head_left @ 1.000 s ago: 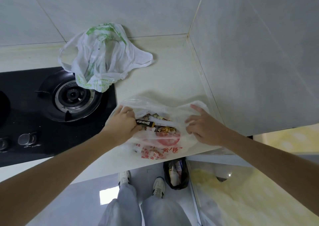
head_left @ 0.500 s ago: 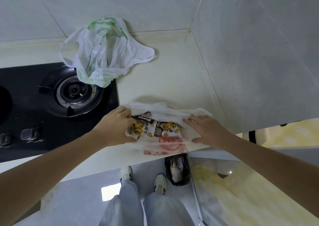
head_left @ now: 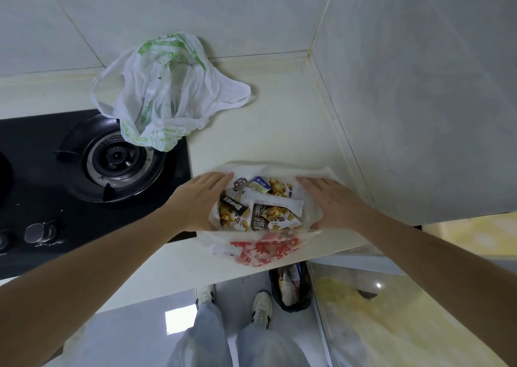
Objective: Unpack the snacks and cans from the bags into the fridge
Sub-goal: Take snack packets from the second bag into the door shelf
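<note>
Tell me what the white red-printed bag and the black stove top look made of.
White red-printed bag: thin translucent plastic film, seemingly; it crinkles and the snack packets show through. Black stove top: glossy, probably glass, judging by its faint reflections.

stove burner (head_left: 117,156) | knobs (head_left: 39,232) | floor bin (head_left: 291,288), contents unclear

You look down on a cream tabletop (head_left: 279,131) that runs into a corner where two pale grey tiled walls (head_left: 419,86) meet at the upper right of the frame. At the left, a black glass gas hob (head_left: 42,170) is set into it, with a round burner (head_left: 117,156) and knobs (head_left: 39,232) along its near edge. At the bottom, a glossy grey floor (head_left: 134,336) catches a bright square of light (head_left: 179,320). A yellow marbled surface (head_left: 391,324) fills the lower right.
</note>
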Motion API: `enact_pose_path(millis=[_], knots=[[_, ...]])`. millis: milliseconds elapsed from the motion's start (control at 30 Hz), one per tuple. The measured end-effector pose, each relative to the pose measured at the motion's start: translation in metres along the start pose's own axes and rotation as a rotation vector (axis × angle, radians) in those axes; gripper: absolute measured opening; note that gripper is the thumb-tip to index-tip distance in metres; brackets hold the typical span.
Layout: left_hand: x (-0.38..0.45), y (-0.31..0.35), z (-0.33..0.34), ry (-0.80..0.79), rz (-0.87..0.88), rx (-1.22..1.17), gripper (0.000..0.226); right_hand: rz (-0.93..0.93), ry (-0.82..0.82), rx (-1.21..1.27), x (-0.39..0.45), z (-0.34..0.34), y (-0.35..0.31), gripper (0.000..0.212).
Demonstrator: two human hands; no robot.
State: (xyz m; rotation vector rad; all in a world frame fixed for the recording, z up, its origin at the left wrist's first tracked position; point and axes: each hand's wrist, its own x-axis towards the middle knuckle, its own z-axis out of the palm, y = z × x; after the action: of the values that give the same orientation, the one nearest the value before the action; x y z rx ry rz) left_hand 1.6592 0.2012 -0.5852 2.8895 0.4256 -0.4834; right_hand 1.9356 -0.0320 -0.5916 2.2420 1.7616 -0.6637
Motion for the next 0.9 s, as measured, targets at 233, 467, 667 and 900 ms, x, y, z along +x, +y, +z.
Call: enact_pose_path(millis=[233,467,667,900], knots=[[0.039,-0.018,-0.020,0.136,-0.074,0.069,0.133,0.039,0.167,-0.093,0.026,-0.016,0.018,0.141],[0.000,-0.014,0.003,0.093,-0.067,-0.183,0.131,-0.132,0.131,-0.144,0.000,0.001,-0.001,0.113],[-0.008,-0.017,0.009,0.082,-0.070,-0.237,0.140,-0.354,0.397,-0.211,-0.016,-0.001,-0.025,0.055],[0.003,-0.021,0.022,0.064,-0.082,-0.263,0.139,-0.091,0.132,0.017,0.005,0.005,-0.004,0.132]])
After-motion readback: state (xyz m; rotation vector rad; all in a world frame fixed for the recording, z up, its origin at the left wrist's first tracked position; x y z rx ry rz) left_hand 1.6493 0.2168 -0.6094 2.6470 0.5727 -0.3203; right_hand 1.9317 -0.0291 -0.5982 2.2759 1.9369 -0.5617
